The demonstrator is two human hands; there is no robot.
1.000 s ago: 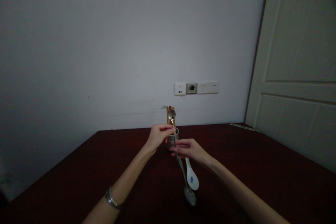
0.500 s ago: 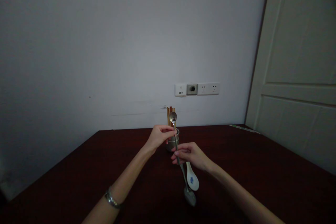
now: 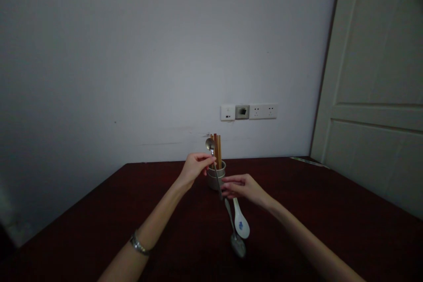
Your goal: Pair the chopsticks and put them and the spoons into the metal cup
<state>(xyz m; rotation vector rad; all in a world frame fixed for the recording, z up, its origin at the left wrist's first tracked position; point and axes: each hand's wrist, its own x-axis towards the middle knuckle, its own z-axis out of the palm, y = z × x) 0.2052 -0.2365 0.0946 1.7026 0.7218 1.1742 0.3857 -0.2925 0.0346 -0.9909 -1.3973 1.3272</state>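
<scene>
The left hand [image 3: 193, 168] pinches a slim metal spoon [image 3: 210, 144] between thumb and fingertips, high on the handle, a little below the bowl. The bowl stands above the pinch, and most of the handle runs down below it, slanting toward the right hand, so the spoon is held up in the air, tilted, with its bowl end leaning left. The right hand [image 3: 246, 187] has its fingers loosely extended and its fingertips just beside the lower part of the handle; whether they touch or grip it, I cannot tell. Behind the spoon, a grey cup [image 3: 212, 180] stands on the dark red table [image 3: 99, 211], with several upright chopsticks [image 3: 219, 150] in it; the spoon's bowl shows in front of their left edge. Nearer the camera, below the right hand, a white spoon [image 3: 242, 225] with a blue motif lies beside a larger metal spoon [image 3: 238, 246], their bowls toward the viewer. A bracelet [image 3: 139, 245] circles the left wrist.
</scene>
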